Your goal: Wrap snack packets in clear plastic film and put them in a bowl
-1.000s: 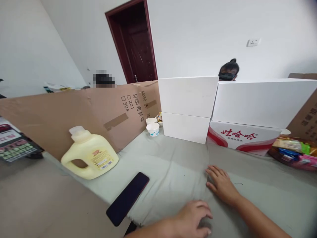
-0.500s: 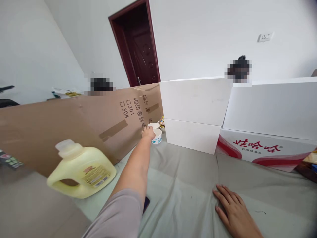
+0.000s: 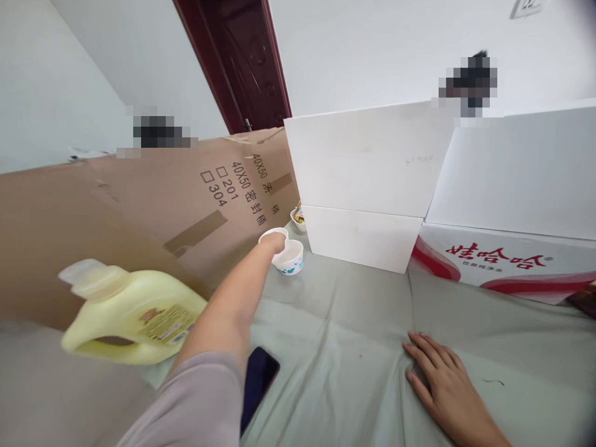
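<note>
My left hand (image 3: pixel 278 241) reaches far out over the cloth and is closed at the adjoining rims of two white paper bowls. The front paper bowl (image 3: pixel 291 267) has a blue pattern on its side; the rear paper bowl (image 3: pixel 266 234) is partly covered by my hand. The fingertips are hidden inside the bowls. My right hand (image 3: pixel 440 375) lies flat on the grey-green cloth (image 3: pixel 344 347), fingers stretched out, holding nothing.
Beyond them stands a small bowl (image 3: pixel 298 223) with colourful packets. A brown cardboard box (image 3: pixel 186 192) walls the left, stacked white boxes (image 3: pixel 363 167) the right. A yellow jug (image 3: pixel 135 316) and a phone (image 3: pixel 259 382) lie near my left arm. Two blurred heads show behind the boxes.
The two paper bowls have shifted towards me and left with my left hand, away from the packet bowl. The view has tilted down, showing more of the phone. My right hand stays on the cloth.
</note>
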`<state>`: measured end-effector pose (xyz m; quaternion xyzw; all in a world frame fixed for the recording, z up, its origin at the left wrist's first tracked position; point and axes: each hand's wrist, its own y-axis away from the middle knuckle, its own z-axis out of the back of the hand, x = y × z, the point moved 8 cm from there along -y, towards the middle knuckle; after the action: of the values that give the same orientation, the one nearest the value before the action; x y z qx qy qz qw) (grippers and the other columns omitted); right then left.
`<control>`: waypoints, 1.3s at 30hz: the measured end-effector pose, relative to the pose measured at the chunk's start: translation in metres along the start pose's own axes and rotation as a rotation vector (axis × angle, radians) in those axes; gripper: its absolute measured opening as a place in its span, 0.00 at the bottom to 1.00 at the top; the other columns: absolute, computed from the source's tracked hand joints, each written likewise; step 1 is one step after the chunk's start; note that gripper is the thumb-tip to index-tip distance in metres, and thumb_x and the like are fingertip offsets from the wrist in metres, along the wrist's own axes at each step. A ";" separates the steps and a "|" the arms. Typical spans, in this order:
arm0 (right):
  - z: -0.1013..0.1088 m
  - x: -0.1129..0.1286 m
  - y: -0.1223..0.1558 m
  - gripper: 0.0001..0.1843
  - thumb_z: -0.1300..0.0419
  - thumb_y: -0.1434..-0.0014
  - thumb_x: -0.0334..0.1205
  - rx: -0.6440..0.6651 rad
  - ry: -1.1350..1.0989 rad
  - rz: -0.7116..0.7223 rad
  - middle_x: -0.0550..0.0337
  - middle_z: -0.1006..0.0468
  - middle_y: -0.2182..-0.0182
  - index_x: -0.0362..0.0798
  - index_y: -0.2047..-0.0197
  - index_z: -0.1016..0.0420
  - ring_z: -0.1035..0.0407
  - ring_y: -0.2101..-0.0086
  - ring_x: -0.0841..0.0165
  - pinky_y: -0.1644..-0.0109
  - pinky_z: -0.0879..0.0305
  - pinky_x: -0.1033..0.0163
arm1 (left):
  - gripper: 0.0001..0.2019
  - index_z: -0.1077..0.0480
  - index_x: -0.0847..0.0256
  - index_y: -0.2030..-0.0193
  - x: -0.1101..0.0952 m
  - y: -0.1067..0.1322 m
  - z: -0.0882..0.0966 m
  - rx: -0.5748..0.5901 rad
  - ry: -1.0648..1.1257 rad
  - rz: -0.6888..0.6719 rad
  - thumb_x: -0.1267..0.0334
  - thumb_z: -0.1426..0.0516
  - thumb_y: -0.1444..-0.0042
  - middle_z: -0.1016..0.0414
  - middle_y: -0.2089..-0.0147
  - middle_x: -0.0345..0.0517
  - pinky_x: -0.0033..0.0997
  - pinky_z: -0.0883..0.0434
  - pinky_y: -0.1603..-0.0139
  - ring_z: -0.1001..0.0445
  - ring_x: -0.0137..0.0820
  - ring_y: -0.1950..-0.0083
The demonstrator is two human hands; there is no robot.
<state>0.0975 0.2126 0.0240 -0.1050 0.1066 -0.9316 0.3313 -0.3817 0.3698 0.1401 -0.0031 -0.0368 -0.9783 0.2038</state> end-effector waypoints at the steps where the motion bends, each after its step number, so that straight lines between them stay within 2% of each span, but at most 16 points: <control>1: 0.001 0.000 -0.001 0.25 0.51 0.37 0.55 0.005 -0.008 -0.003 0.58 0.34 0.39 0.56 0.41 0.31 0.41 0.40 0.57 0.39 0.45 0.48 | 0.16 0.34 0.62 0.45 0.004 0.016 -0.004 0.048 -0.022 -0.003 0.58 0.44 0.37 0.31 0.46 0.50 0.44 0.27 0.51 0.27 0.37 0.50; 5: 0.004 0.002 -0.002 0.25 0.51 0.37 0.55 -0.015 -0.025 0.006 0.56 0.32 0.40 0.54 0.42 0.30 0.40 0.41 0.57 0.40 0.45 0.48 | 0.14 0.27 0.61 0.54 0.027 0.096 -0.021 0.211 -0.112 0.008 0.55 0.41 0.41 0.25 0.51 0.50 0.41 0.28 0.50 0.26 0.39 0.50; 9: 0.005 0.002 -0.002 0.26 0.52 0.37 0.55 -0.048 -0.018 0.017 0.54 0.32 0.41 0.52 0.42 0.30 0.40 0.41 0.56 0.40 0.44 0.48 | 0.17 0.24 0.60 0.62 0.051 0.172 -0.023 0.233 -0.147 0.054 0.48 0.40 0.47 0.22 0.55 0.54 0.38 0.29 0.53 0.25 0.46 0.50; 12: 0.004 0.002 -0.001 0.26 0.52 0.37 0.55 -0.064 -0.009 0.025 0.54 0.31 0.41 0.51 0.43 0.30 0.39 0.42 0.57 0.41 0.44 0.49 | 0.24 0.27 0.64 0.53 0.057 0.206 -0.014 0.155 -0.149 0.090 0.46 0.41 0.47 0.24 0.52 0.63 0.44 0.30 0.51 0.26 0.52 0.49; 15: 0.004 0.001 -0.001 0.26 0.52 0.37 0.55 -0.073 -0.005 0.024 0.54 0.31 0.41 0.51 0.43 0.29 0.39 0.42 0.57 0.41 0.44 0.49 | 0.28 0.39 0.64 0.38 0.040 0.218 -0.001 0.012 -0.125 -0.007 0.52 0.44 0.42 0.35 0.38 0.64 0.49 0.41 0.39 0.39 0.51 0.35; 17: 0.005 0.002 -0.001 0.25 0.52 0.37 0.54 -0.069 -0.008 0.015 0.54 0.31 0.41 0.51 0.43 0.29 0.39 0.42 0.57 0.41 0.44 0.49 | 0.31 0.43 0.57 0.34 0.020 0.214 0.000 -0.019 -0.093 -0.129 0.60 0.41 0.44 0.38 0.35 0.56 0.44 0.49 0.33 0.44 0.45 0.32; 18: 0.005 0.002 -0.002 0.25 0.51 0.37 0.54 -0.063 -0.011 0.010 0.54 0.30 0.41 0.51 0.43 0.29 0.39 0.42 0.57 0.41 0.43 0.49 | 0.30 0.42 0.54 0.36 0.009 0.210 -0.001 -0.009 -0.074 -0.186 0.64 0.40 0.46 0.35 0.36 0.52 0.42 0.48 0.33 0.42 0.42 0.33; 22: 0.009 0.005 -0.003 0.24 0.51 0.37 0.52 -0.029 -0.019 -0.014 0.54 0.31 0.41 0.51 0.44 0.29 0.39 0.41 0.58 0.40 0.44 0.50 | 0.16 0.27 0.55 0.51 -0.051 0.184 -0.007 0.064 0.012 -0.339 0.71 0.44 0.46 0.22 0.51 0.49 0.37 0.34 0.45 0.26 0.41 0.47; 25: 0.012 0.006 -0.003 0.23 0.51 0.36 0.51 -0.023 -0.024 -0.021 0.55 0.31 0.41 0.52 0.43 0.29 0.40 0.41 0.58 0.39 0.45 0.50 | 0.15 0.26 0.56 0.52 -0.124 0.172 -0.006 0.073 0.103 -0.445 0.70 0.48 0.43 0.22 0.51 0.47 0.32 0.31 0.50 0.25 0.38 0.49; 29: 0.012 0.006 -0.002 0.23 0.50 0.36 0.51 -0.028 -0.029 -0.006 0.54 0.30 0.41 0.53 0.42 0.30 0.39 0.42 0.58 0.40 0.43 0.49 | 0.15 0.27 0.57 0.49 -0.236 0.183 -0.013 0.139 0.217 -0.559 0.66 0.49 0.41 0.21 0.51 0.45 0.26 0.30 0.55 0.24 0.34 0.51; 31: 0.011 0.004 0.000 0.24 0.50 0.36 0.51 -0.029 -0.024 -0.004 0.54 0.28 0.44 0.53 0.42 0.30 0.36 0.44 0.57 0.41 0.42 0.49 | 0.16 0.28 0.57 0.47 -0.275 0.189 -0.020 0.205 0.257 -0.598 0.61 0.50 0.38 0.20 0.55 0.44 0.25 0.29 0.57 0.22 0.32 0.55; 32: 0.010 0.003 0.000 0.24 0.50 0.36 0.51 -0.033 -0.018 -0.004 0.55 0.27 0.44 0.53 0.42 0.30 0.35 0.44 0.57 0.41 0.41 0.49 | 0.17 0.29 0.57 0.46 -0.286 0.188 -0.022 0.227 0.270 -0.608 0.57 0.50 0.37 0.21 0.53 0.45 0.26 0.29 0.56 0.23 0.33 0.53; 33: 0.009 0.002 0.001 0.23 0.50 0.37 0.52 -0.043 -0.010 -0.002 0.55 0.27 0.45 0.54 0.42 0.30 0.35 0.45 0.57 0.41 0.41 0.49 | 0.17 0.28 0.57 0.47 -0.290 0.184 -0.024 0.256 0.273 -0.607 0.54 0.49 0.37 0.21 0.52 0.46 0.27 0.29 0.55 0.23 0.34 0.52; 35: 0.007 0.001 0.002 0.23 0.49 0.37 0.54 -0.077 0.018 0.017 0.56 0.28 0.43 0.55 0.43 0.28 0.34 0.45 0.57 0.42 0.39 0.50 | 0.17 0.26 0.59 0.51 -0.272 0.165 -0.026 0.320 0.253 -0.568 0.51 0.46 0.39 0.22 0.52 0.48 0.30 0.28 0.53 0.23 0.36 0.53; 37: 0.004 -0.001 0.002 0.23 0.48 0.38 0.55 -0.123 0.050 0.058 0.57 0.29 0.42 0.56 0.44 0.27 0.34 0.45 0.57 0.44 0.38 0.51 | 0.14 0.26 0.61 0.53 -0.227 0.133 -0.025 0.376 0.211 -0.474 0.54 0.41 0.41 0.23 0.54 0.48 0.34 0.26 0.55 0.23 0.35 0.56; 39: 0.000 -0.003 0.004 0.24 0.46 0.39 0.55 -0.172 0.070 0.110 0.58 0.29 0.42 0.56 0.44 0.27 0.33 0.46 0.57 0.46 0.36 0.52 | 0.15 0.32 0.63 0.47 -0.165 0.094 -0.017 0.355 0.177 -0.346 0.58 0.44 0.37 0.29 0.48 0.50 0.42 0.26 0.53 0.26 0.35 0.52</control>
<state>0.1018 0.2118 0.0226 -0.0944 0.2033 -0.9025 0.3677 -0.1923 0.3480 0.1261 0.1244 -0.1899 -0.9733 0.0333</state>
